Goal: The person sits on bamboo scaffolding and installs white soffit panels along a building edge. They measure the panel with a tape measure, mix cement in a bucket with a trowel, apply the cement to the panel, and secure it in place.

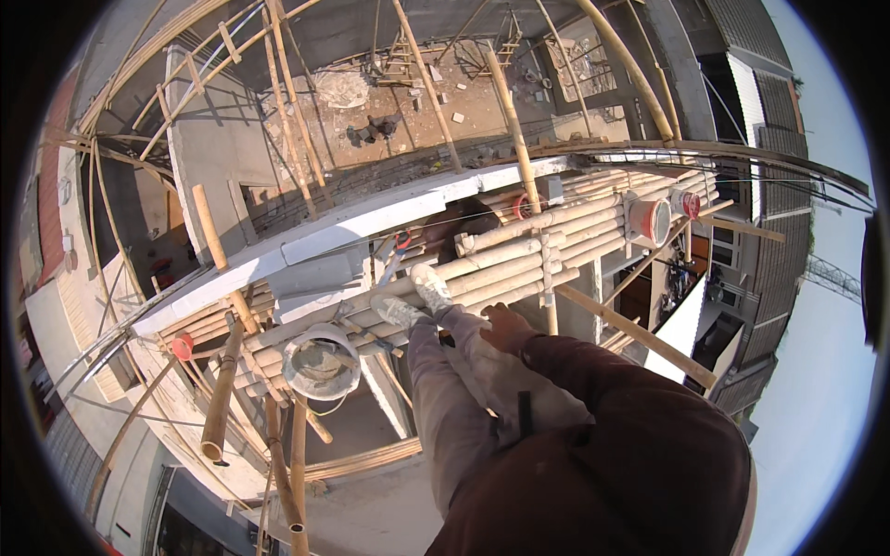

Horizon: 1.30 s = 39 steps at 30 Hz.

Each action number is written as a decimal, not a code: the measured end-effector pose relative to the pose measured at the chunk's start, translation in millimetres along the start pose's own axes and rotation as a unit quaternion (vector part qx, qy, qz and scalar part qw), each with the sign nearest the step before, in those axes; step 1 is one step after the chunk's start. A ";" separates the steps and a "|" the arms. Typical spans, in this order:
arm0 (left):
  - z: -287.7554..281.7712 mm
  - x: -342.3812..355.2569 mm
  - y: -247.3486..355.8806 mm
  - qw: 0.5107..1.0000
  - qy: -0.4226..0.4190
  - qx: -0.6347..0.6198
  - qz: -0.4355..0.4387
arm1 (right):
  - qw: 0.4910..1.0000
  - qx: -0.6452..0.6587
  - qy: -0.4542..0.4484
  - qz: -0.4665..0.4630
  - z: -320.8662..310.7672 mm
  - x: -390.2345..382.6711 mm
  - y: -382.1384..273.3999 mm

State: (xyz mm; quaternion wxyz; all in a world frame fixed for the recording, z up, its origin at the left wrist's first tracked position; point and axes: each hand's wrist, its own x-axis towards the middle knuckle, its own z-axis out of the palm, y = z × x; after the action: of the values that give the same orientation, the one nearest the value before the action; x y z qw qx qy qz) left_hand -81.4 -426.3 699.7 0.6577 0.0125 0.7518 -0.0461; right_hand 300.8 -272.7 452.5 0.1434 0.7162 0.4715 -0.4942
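My right hand (505, 326) hangs beside my right leg, fingers loosely bent, with nothing visible in them. My left hand is not visible. I stand in light, dusty shoes (431, 287) on a platform of lashed bamboo poles (514, 259). Beside my left foot is a white bucket (322, 357) with grey contents. A tool with a red handle (401, 243) lies just beyond my feet. A long white ledge (306, 238) with a thin line along it runs past the platform's far side.
Red-and-white buckets (649, 221) stand at the platform's right, and a small red one (182, 345) at the left. Upright bamboo poles (519, 148) rise around me. Far below lies a littered floor (352, 93). Protruding pole ends (215, 435) hang over a drop at the lower left.
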 end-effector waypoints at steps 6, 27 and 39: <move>-31.2 -7.9 30.4 0.993 0.004 0.106 0.047 | 0.999 0.011 -0.019 0.025 -2.5 -35.4 -3.8; 58.3 37.0 229.4 0.837 -0.234 0.427 0.249 | 0.803 0.538 -0.219 -0.135 12.9 -54.3 -118.9; 142.8 119.0 271.3 0.840 -0.219 0.444 0.221 | 0.803 0.551 0.224 0.030 38.2 -71.6 -125.6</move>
State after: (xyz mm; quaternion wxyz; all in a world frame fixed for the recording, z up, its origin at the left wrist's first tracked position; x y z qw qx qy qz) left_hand 65.2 -173.5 549.0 0.7219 0.4587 0.4645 -0.2297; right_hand 171.5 -271.9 527.7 -0.3706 0.7792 0.1169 -0.4917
